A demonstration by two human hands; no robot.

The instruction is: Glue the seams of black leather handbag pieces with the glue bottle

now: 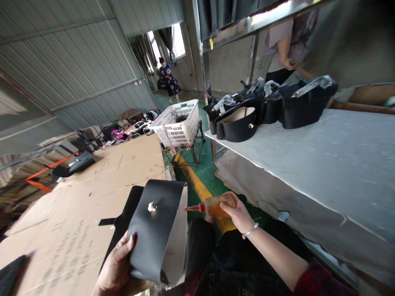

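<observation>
My left hand [115, 263] grips a black leather bag body [154, 230] by its lower left side, thumb on the front and the other fingers hidden beneath. The bag piece is tilted, with a metal clasp [152, 206] on its front and a pale lining showing along its open right side. A black flap with a narrow strap [106, 222] sticks out on its left. In my right hand [239, 213] is a squeeze bottle of amber glue [217, 204], held sideways. Its red nozzle points left, at the edge of the bag's open side; whether it touches cannot be told.
Several black bags [296, 107] stand on the grey table [339, 164] at right. Cardboard [129, 172] covers the left worktop, with another black bag [82, 162] at its far edge. A white basket [182, 133] rests on a metal stand. Two people [169, 78] are farther back.
</observation>
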